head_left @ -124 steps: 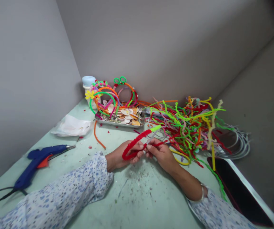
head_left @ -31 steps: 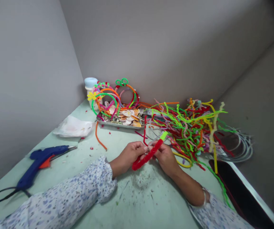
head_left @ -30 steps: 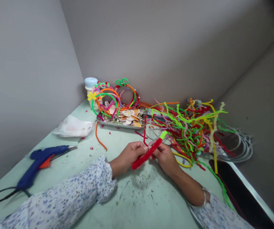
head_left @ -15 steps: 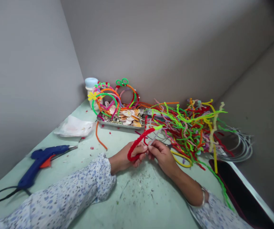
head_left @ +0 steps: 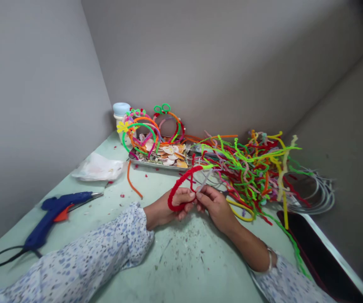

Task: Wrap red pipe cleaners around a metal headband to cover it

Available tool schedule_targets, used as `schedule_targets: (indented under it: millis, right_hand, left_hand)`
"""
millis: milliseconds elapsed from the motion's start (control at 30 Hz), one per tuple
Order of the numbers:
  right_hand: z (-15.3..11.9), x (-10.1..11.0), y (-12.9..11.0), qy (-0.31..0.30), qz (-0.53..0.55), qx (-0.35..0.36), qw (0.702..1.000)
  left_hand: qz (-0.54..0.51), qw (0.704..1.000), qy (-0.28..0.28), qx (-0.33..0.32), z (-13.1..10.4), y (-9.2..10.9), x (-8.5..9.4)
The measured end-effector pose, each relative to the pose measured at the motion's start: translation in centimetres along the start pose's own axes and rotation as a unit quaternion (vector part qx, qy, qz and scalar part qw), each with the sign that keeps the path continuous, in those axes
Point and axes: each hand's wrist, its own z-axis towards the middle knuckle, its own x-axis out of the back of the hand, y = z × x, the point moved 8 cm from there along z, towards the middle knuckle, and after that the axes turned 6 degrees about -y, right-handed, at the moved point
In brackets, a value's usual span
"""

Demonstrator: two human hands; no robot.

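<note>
My left hand (head_left: 178,203) is closed on a headband (head_left: 175,189) wrapped in red pipe cleaner, which curves up from the fingers to a light green stretch near one end. Its other tip, bare and greyish white, points up beside my right hand (head_left: 214,206). That hand pinches at the same spot, thumb and fingers pressed together on the band, with the fingertips of both hands nearly touching. A loose red pipe cleaner end stands up from between them. Exactly how the strand lies under the fingertips is hidden.
A blue glue gun (head_left: 47,219) lies at left, near a plastic bag (head_left: 99,167). Behind my hands, finished headbands (head_left: 141,122) rest on a metal tray (head_left: 156,166) of shells. To the right are piled pipe cleaners (head_left: 247,164), yellow-handled scissors (head_left: 242,214) and bare hoops (head_left: 318,195).
The red headband's curved upper part has tilted slightly to the left and its green end has dropped a little. Both hands stay nearly in place, still gripping it.
</note>
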Motion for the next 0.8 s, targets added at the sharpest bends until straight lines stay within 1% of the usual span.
schedule_targets:
  millis: [133, 300, 400, 633, 800]
  right_hand:
    - [0.08, -0.04, 0.45, -0.025, 0.018, 0.0, 1.0]
    - [0.06, -0.26, 0.38, -0.051, 0.041, 0.013, 0.998]
    - [0.08, -0.27, 0.35, -0.043, 0.039, 0.01, 0.998]
    - [0.04, -0.18, 0.04, -0.008, 0.03, 0.003, 1.0]
    - [-0.02, -0.03, 0.06, -0.004, 0.023, 0.003, 1.0]
  left_hand:
    - [-0.003, 1.0, -0.01, 0.018, -0.11, -0.24, -0.1]
    - [-0.018, 0.999, -0.023, 0.03, -0.24, -0.46, -0.28]
    - [-0.031, 0.998, -0.031, 0.04, -0.25, -0.53, -0.34]
    - [-0.055, 0.997, -0.029, 0.045, -0.31, -0.25, -0.33]
    - [-0.056, 0.997, -0.03, 0.052, -0.43, -0.18, -0.43]
